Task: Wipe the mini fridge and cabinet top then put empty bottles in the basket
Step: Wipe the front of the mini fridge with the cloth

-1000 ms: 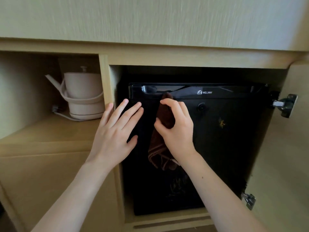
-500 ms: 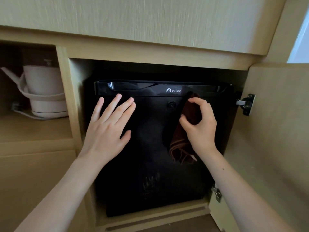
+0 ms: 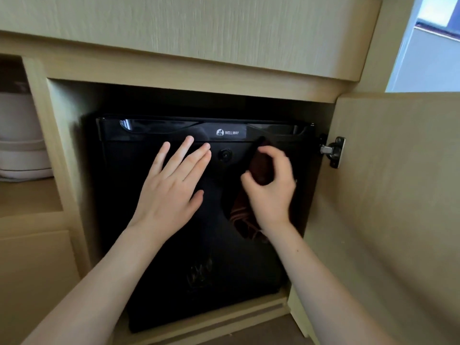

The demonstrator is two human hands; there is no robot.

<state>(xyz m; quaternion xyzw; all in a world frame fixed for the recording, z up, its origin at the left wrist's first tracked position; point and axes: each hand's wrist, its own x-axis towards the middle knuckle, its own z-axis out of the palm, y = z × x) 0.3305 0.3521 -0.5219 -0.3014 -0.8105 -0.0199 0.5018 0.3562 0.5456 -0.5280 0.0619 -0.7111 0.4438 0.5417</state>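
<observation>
Mini fridge (image 3: 174, 257) door looks rigid, glossy; left hand (image 3: 171, 192) presses flat, right hand (image 3: 271, 192) bunches the soft cloth (image 3: 260, 168) against it.

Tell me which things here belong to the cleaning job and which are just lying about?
In the job: black mini fridge; brown cloth, gripped by the right hand; left hand, flat on the fridge.
Lying about: white kettle on the left shelf; open cabinet door; its hinge.
</observation>
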